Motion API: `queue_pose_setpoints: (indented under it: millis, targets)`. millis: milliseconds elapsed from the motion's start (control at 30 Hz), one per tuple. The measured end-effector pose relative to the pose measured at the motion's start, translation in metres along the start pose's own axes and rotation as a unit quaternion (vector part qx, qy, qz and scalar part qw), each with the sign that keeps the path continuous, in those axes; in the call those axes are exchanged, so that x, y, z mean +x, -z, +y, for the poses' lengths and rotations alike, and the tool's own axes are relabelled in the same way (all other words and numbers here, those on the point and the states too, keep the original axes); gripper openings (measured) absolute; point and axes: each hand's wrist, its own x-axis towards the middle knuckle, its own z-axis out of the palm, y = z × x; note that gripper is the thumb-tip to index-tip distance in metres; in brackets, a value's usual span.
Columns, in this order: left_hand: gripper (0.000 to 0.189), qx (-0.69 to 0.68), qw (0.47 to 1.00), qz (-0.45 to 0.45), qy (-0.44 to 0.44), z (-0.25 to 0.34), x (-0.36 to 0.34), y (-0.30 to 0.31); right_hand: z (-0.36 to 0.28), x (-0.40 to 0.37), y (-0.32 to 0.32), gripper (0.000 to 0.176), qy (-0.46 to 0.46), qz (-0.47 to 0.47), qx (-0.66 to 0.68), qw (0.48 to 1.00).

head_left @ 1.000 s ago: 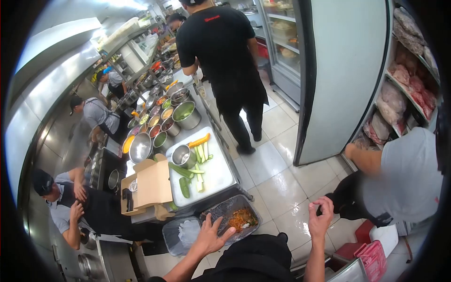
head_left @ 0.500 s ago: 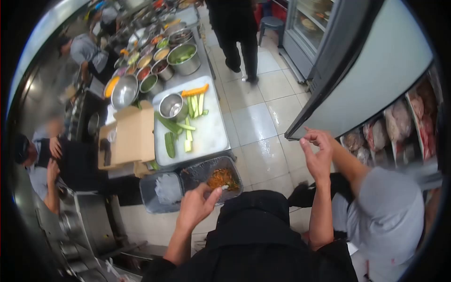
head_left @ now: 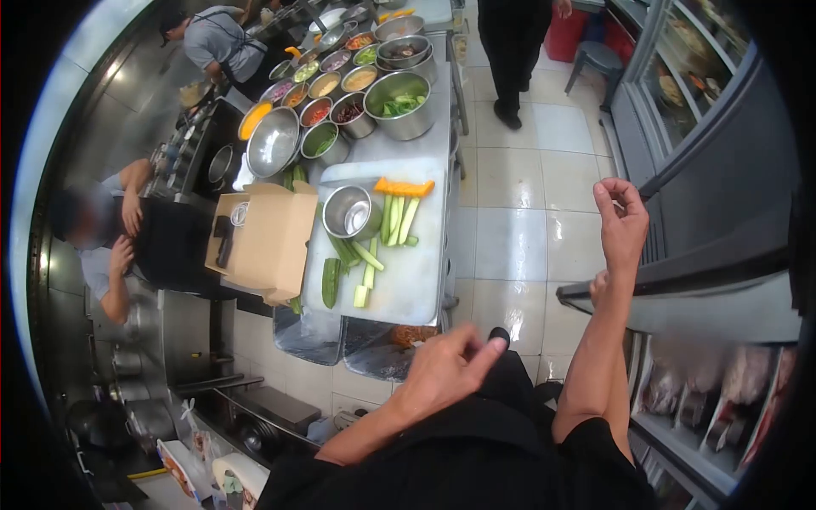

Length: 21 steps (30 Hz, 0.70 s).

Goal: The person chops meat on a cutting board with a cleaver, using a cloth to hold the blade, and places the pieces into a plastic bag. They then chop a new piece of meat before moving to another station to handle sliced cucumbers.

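My left hand (head_left: 446, 374) is in front of my body, beyond the near end of the worktable, its fingers loosely curled and the thumb stretched apart; nothing shows in it. Just behind it sit two dark plastic-lined bins (head_left: 365, 350), one with orange scraps (head_left: 414, 335) inside. My right hand (head_left: 625, 225) is raised over the aisle floor, thumb and fingers curled in together, with nothing visible between them. Past my right forearm, another person's hand (head_left: 599, 287) is by the edge of the opened fridge door (head_left: 688, 308).
On the worktable are a white cutting board (head_left: 408, 293) with cut green vegetables (head_left: 370, 263), a steel pot (head_left: 348, 212), an open cardboard box (head_left: 268, 246) and several bowls of ingredients. A person (head_left: 140, 225) stands left; another (head_left: 510, 51) is ahead in the aisle. Bagged food (head_left: 701, 382) fills the fridge.
My view has turned and moved forward, so the table sits nearer and farther right. My right hand has risen within the view. The co-worker at the fridge is now mostly out of sight.
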Motion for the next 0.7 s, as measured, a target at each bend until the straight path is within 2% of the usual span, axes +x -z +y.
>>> queue_pose_setpoints:
  millis: [33, 67, 100, 133, 200, 233, 333, 367, 400, 467, 500, 533, 600, 667, 700]
  targets:
    - [0.033, 0.013, 0.999, 0.044, -0.012, -0.017, 0.009, -0.004, 0.009, 0.01, -0.005, 0.016, 0.003, -0.003, -0.015, 1.0]
    - [0.033, 0.014, 0.999, 0.051, -0.007, -0.032, 0.016, -0.004, 0.017, 0.019, -0.012, 0.017, 0.007, -0.01, -0.032, 0.999]
    - [0.032, 0.019, 0.994, 0.108, 0.023, -0.045, 0.02, -0.002, 0.025, 0.024, -0.021, 0.018, 0.007, -0.034, -0.056, 0.998]
    - [0.031, 0.023, 0.984, 0.165, 0.056, -0.057, 0.022, 0.0, 0.029, 0.027, -0.033, 0.018, 0.009, -0.051, -0.055, 0.997]
    - [0.029, 0.044, 0.969, 0.189, 0.152, -0.081, 0.02, 0.009, 0.032, 0.025, -0.059, 0.018, -0.02, -0.134, -0.024, 0.99]
    - [0.028, 0.012, 0.956, 0.196, 0.216, -0.082, 0.021, 0.017, 0.032, 0.023, -0.07, 0.018, -0.013, -0.144, -0.026, 0.989]
    - [0.031, -0.05, 0.934, 0.27, 0.227, -0.111, 0.033, 0.026, 0.027, 0.015, -0.102, 0.019, 0.027, -0.205, -0.042, 0.977]
    - [0.033, -0.107, 0.929, 0.293, 0.2, -0.164, 0.043, 0.018, 0.023, 0.014, -0.111, 0.019, 0.043, -0.232, -0.05, 0.971]
    - [0.033, -0.116, 0.929, 0.293, 0.196, -0.164, 0.051, 0.023, 0.021, 0.011, -0.117, 0.02, 0.059, -0.257, -0.058, 0.963]
    - [0.046, -0.256, 0.878, 0.35, 0.203, -0.159, 0.081, 0.044, 0.02, 0.009, -0.129, 0.021, 0.086, -0.302, -0.069, 0.947]
    - [0.052, -0.172, 0.89, 0.385, 0.171, -0.195, 0.097, 0.041, 0.02, 0.007, -0.134, 0.021, 0.101, -0.313, -0.084, 0.941]
    - [0.052, -0.12, 0.893, 0.411, 0.139, -0.188, 0.109, 0.05, 0.021, 0.006, -0.138, 0.021, 0.121, -0.324, -0.099, 0.933]
    - [0.061, -0.021, 0.902, 0.401, 0.16, -0.18, 0.128, 0.066, 0.021, 0.009, -0.144, 0.022, 0.115, -0.354, -0.104, 0.922]
    - [0.06, 0.026, 0.904, 0.385, 0.183, -0.206, 0.146, 0.067, 0.032, 0.019, -0.148, 0.022, 0.113, -0.386, -0.098, 0.91]
    - [0.056, 0.039, 0.907, 0.378, 0.18, -0.217, 0.15, 0.067, 0.037, 0.025, -0.15, 0.022, 0.12, -0.374, -0.091, 0.915]
